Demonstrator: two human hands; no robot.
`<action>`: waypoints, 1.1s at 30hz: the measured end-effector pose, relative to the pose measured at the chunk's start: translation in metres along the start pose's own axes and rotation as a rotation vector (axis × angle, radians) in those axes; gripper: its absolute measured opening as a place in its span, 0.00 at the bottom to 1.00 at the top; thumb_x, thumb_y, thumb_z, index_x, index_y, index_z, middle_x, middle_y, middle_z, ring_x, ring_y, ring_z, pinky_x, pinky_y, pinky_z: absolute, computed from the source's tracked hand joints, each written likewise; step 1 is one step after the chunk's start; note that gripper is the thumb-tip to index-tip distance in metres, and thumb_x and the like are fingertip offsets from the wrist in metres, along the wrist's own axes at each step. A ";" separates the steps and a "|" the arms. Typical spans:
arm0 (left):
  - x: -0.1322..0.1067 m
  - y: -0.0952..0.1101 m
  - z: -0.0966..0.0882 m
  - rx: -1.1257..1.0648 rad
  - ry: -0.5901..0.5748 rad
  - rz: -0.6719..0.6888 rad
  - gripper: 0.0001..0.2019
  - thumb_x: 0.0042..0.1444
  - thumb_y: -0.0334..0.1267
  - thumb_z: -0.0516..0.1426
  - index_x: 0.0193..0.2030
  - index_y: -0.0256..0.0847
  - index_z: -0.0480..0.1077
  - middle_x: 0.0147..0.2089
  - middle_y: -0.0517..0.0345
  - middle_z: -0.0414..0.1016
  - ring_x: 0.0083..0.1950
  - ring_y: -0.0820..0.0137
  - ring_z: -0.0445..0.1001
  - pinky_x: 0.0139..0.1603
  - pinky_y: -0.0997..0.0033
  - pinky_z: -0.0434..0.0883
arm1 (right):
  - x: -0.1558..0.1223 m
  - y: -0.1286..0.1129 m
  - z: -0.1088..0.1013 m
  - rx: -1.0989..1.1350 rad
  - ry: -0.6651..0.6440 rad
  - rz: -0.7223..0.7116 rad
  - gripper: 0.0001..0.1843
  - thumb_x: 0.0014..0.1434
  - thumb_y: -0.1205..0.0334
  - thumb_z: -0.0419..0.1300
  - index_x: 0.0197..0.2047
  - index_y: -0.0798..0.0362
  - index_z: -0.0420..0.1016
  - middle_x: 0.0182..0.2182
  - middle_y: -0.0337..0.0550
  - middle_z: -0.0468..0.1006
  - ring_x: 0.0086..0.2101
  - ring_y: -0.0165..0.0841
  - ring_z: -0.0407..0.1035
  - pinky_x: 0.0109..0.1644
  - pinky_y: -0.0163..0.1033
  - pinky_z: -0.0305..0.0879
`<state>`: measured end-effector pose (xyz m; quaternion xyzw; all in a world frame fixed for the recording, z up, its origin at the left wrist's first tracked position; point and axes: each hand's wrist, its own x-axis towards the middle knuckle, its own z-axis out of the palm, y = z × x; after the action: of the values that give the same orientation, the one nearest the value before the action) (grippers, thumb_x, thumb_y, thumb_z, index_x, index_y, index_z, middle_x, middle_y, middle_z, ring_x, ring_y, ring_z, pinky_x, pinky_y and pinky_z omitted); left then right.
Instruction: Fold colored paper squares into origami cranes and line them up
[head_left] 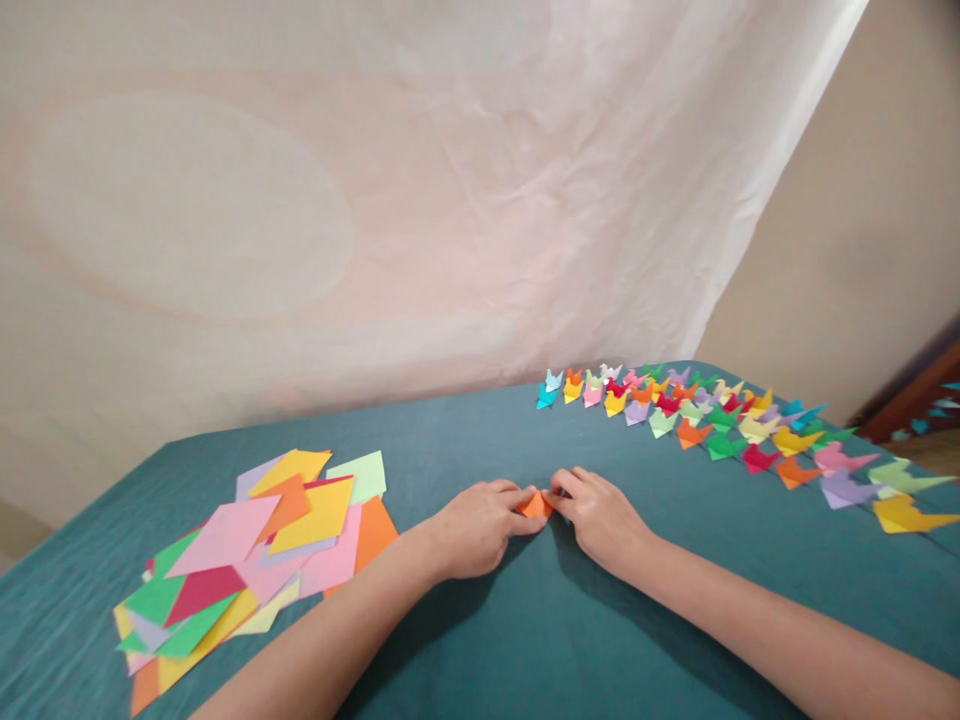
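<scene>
A small folded piece of orange origami paper [535,507] sits between my two hands, near the middle of the table. My left hand [480,520] grips its left side, thumb and fingers closed on it. From the other side, my right hand [596,510] pinches the right edge with its fingertips. The paper's middle shows as a small peak; its ends are hidden under my fingers.
Loose coloured paper squares [225,535] lie in an overlapping pile on the left. Several rows of folded paper birds [694,432] stand at the back right. A dark green cloth [450,430] covers the table, and a pale curtain [420,200] hangs behind it.
</scene>
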<state>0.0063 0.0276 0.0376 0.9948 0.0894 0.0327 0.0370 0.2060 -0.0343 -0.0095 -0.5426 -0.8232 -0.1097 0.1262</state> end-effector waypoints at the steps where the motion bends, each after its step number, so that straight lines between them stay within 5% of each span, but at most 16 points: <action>1: 0.000 0.000 0.000 0.000 -0.002 -0.001 0.18 0.56 0.27 0.50 0.51 0.45 0.68 0.56 0.52 0.66 0.52 0.63 0.67 0.53 0.65 0.64 | 0.000 0.000 0.000 -0.008 0.000 -0.002 0.10 0.60 0.70 0.53 0.38 0.53 0.76 0.35 0.43 0.71 0.35 0.34 0.62 0.37 0.39 0.58; 15: 0.000 0.004 -0.003 0.012 0.003 -0.020 0.15 0.56 0.29 0.50 0.48 0.45 0.68 0.57 0.53 0.66 0.54 0.63 0.66 0.55 0.64 0.64 | -0.001 -0.003 -0.007 -0.102 -0.106 -0.082 0.16 0.56 0.73 0.54 0.47 0.55 0.72 0.42 0.48 0.71 0.39 0.39 0.65 0.38 0.42 0.62; 24: -0.001 0.005 -0.006 -0.019 -0.015 -0.020 0.16 0.55 0.28 0.51 0.49 0.43 0.69 0.60 0.52 0.63 0.55 0.61 0.66 0.57 0.62 0.63 | -0.006 -0.006 -0.021 0.038 -0.146 -0.080 0.20 0.56 0.75 0.52 0.50 0.49 0.71 0.44 0.46 0.71 0.42 0.37 0.66 0.41 0.41 0.61; 33: -0.006 -0.021 0.009 -0.394 0.093 -0.002 0.25 0.53 0.23 0.50 0.57 0.47 0.65 0.58 0.56 0.67 0.58 0.67 0.64 0.61 0.66 0.58 | -0.011 -0.006 -0.010 0.108 -0.025 -0.007 0.16 0.58 0.74 0.51 0.44 0.49 0.75 0.41 0.45 0.72 0.41 0.35 0.65 0.43 0.40 0.59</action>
<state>-0.0026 0.0468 0.0270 0.9657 0.0840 0.0952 0.2267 0.2052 -0.0489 -0.0040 -0.5333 -0.8314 -0.0588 0.1448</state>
